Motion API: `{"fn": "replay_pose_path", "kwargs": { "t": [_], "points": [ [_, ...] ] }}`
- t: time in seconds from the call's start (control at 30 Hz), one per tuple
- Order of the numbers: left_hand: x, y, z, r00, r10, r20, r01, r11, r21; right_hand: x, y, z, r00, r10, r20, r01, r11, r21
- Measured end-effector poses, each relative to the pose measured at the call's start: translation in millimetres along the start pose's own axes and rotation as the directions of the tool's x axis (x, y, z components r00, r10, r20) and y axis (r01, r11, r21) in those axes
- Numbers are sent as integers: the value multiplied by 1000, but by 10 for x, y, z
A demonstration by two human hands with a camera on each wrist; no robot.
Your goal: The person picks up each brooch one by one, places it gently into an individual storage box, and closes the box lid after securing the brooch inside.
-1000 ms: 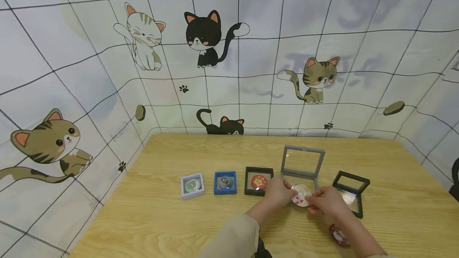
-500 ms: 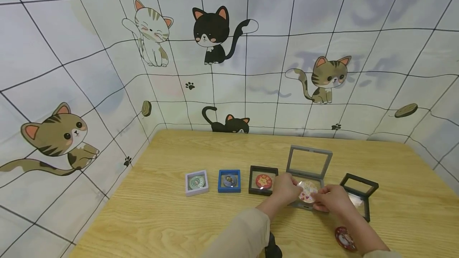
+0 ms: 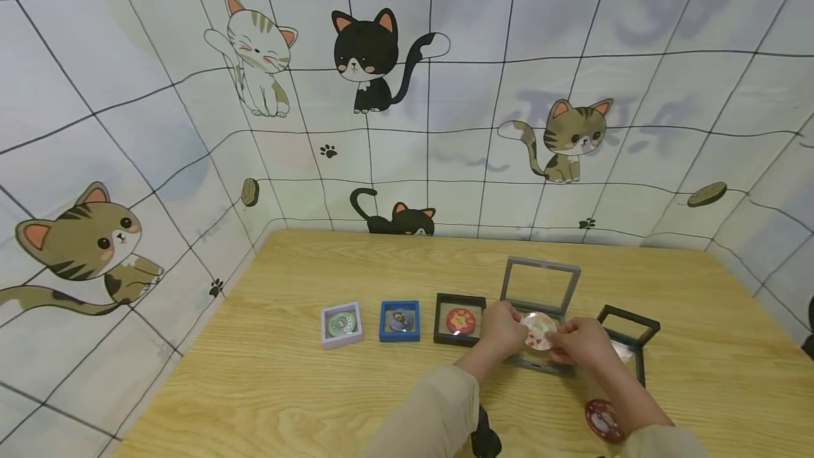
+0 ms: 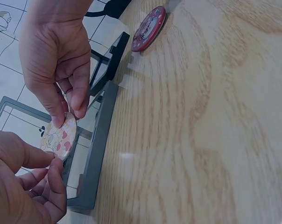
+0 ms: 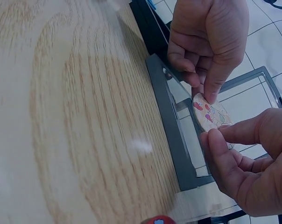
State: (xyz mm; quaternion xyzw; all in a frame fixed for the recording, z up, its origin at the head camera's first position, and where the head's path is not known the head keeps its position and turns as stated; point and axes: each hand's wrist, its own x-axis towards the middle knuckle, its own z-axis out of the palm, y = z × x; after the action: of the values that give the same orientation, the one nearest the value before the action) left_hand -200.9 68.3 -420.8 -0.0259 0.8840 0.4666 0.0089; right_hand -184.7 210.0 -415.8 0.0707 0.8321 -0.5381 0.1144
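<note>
Head view: the table (image 3: 254, 387) has a light wood-grain surface; a white wall covering (image 3: 464, 104) with black grid lines and cartoon cats rises behind it and at both sides. Left hand (image 3: 504, 329) and right hand (image 3: 581, 341) pinch opposite edges of the patterned disc (image 3: 538, 331), located over the base of the open gray frame (image 3: 543, 368). To its left: black frame (image 3: 451, 339), blue frame (image 3: 399, 337), lavender frame (image 3: 343, 343). To its right: open black frame (image 3: 641, 366). Nearer the person: red disc (image 3: 603, 420).

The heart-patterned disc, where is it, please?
Right of centre in the head view, left hand and right hand pinch the disc over the gray frame.
</note>
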Motion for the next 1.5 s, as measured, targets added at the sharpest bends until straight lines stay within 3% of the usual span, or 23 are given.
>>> {"fn": "replay_pose_path", "kwargs": {
  "t": [0.2,0.63,0.87,1.03,1.5],
  "points": [
    [-4,-11,34,999,-37,3,37,999,11,23,17,12,1000,17,9,-18,1000,23],
    [14,27,28,999,-46,13,44,991,123,134,101,8,999,29,19,-30,1000,10],
    [46,-36,52,1000,9,21,-12,986,168,103,65,42,999,32,-7,-32,997,-63],
    [29,7,30,999,-31,31,25,984,176,94,65,54,1000,15,-19,-17,993,-120],
    [9,2,86,999,-44,7,41,975,218,103,96,82,997,-52,-49,42,980,-194]
  ]
}}
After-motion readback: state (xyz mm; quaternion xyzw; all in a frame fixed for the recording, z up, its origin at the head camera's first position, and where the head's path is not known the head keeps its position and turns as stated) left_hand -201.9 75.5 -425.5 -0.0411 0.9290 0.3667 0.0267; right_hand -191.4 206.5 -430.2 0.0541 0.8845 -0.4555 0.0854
